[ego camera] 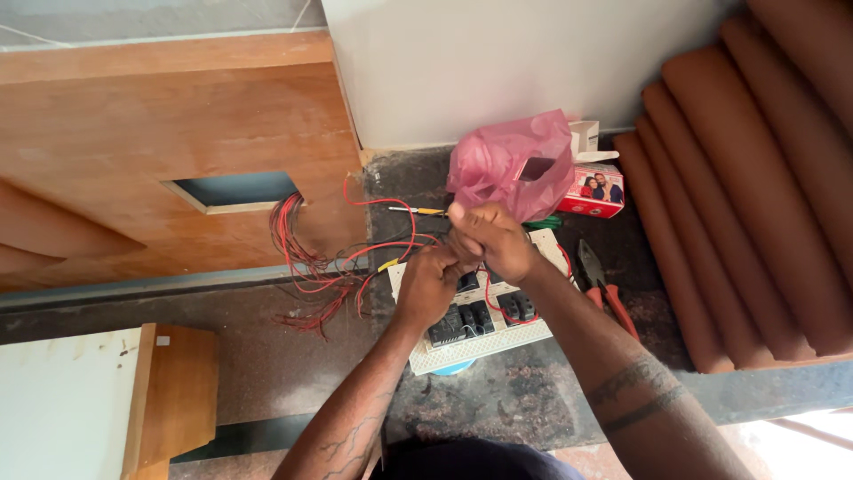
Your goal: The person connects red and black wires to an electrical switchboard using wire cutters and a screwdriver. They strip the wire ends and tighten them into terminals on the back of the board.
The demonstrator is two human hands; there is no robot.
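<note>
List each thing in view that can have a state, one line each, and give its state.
Switch plate: lying back side up, wired.
Red wires: hanging loose out of the panel cutout.
Pliers: lying unused.
Pink bag: crumpled, open.
Left hand: closed on wiring.
Right hand: closed on wiring.

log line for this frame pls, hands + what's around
left hand: on red wires above switch plate | right hand: pinching wires, same spot | nearby: pliers, pink bag, small box
</note>
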